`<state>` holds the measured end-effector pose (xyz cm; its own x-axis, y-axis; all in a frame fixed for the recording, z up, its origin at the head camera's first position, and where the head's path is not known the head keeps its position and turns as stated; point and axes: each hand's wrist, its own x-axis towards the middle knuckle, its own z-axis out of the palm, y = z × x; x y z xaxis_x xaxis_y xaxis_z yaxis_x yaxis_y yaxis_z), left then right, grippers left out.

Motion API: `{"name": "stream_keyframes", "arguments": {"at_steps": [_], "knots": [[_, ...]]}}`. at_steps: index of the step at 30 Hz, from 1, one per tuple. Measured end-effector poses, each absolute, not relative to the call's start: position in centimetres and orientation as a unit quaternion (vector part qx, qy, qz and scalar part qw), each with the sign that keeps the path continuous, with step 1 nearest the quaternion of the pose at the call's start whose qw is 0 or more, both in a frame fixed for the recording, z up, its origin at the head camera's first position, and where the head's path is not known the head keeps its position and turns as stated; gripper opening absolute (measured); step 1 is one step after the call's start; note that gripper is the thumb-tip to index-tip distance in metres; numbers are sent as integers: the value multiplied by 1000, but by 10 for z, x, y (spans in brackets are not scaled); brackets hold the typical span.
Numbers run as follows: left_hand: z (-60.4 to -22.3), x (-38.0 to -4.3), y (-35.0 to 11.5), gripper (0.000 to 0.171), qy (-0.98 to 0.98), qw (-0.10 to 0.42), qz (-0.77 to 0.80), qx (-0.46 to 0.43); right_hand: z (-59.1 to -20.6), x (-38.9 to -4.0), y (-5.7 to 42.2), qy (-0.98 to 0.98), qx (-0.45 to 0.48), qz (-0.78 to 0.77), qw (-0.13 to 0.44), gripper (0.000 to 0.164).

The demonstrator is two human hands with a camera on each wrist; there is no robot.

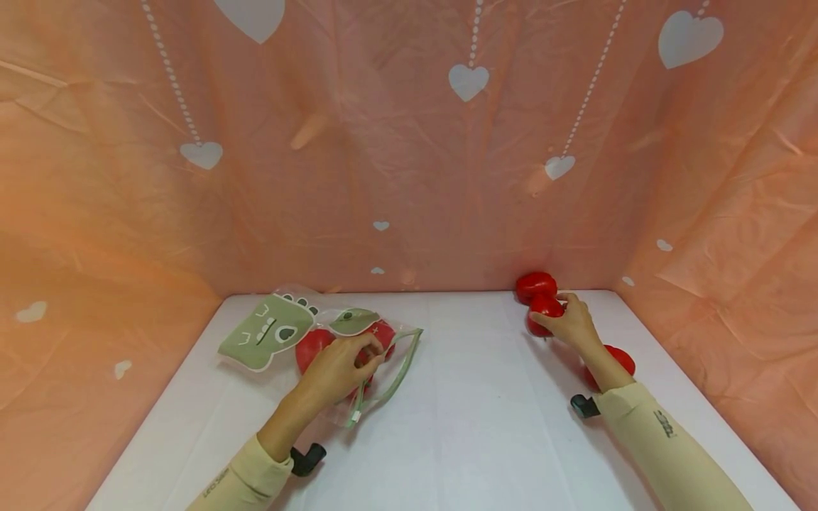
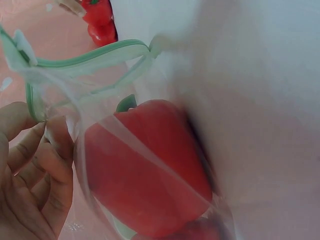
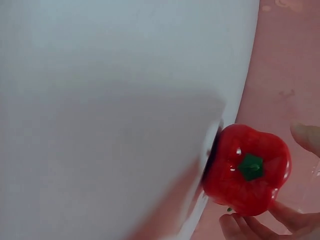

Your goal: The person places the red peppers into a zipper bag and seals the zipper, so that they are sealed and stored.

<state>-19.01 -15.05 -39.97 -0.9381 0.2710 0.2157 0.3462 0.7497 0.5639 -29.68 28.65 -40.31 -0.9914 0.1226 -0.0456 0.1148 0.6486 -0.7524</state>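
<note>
Nearest: cream sleeves [image 1: 671, 447] on both forearms, over the white bench [image 1: 460, 397]. Left hand [image 1: 339, 365] pinches the green-edged mouth of a clear zip bag [image 1: 268, 333] with a cartoon print; this grip is narrow, on the film only. Inside lie at least two red bell peppers [image 1: 313, 348]; exact count obscured by the hand. To the right, one loose bell pepper [image 1: 621, 360] is partly hidden beneath the right forearm. Beyond, right hand [image 1: 574, 323] is set about a second loose bell pepper [image 1: 545, 306]: fingers along one side, thumb apart in the right wrist view. Grip wide; no closed hold evidenced. Just behind it, a third loose bell pepper [image 1: 535, 285], near the bench's far edge. Rear: salmon curtain [image 1: 409, 177] with white hearts.

Step in hand, as judged: taking up a loose pepper, bag mouth in hand. Next move calls for closing the thumb without disturbing the pepper behind.
</note>
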Motion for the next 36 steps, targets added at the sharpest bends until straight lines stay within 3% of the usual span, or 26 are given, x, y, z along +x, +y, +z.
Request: {"name": "stream_keyframes", "arguments": {"at_steps": [17,36], "knots": [[-399,-190,-152,12,-931,59,-313,-175,-410,-300,290,-915,-64,398,-18,92],[-400,-189,-151,12,-931,55,-314,-176,-402,-276,270,-902,-8,430,-30,94]]}}
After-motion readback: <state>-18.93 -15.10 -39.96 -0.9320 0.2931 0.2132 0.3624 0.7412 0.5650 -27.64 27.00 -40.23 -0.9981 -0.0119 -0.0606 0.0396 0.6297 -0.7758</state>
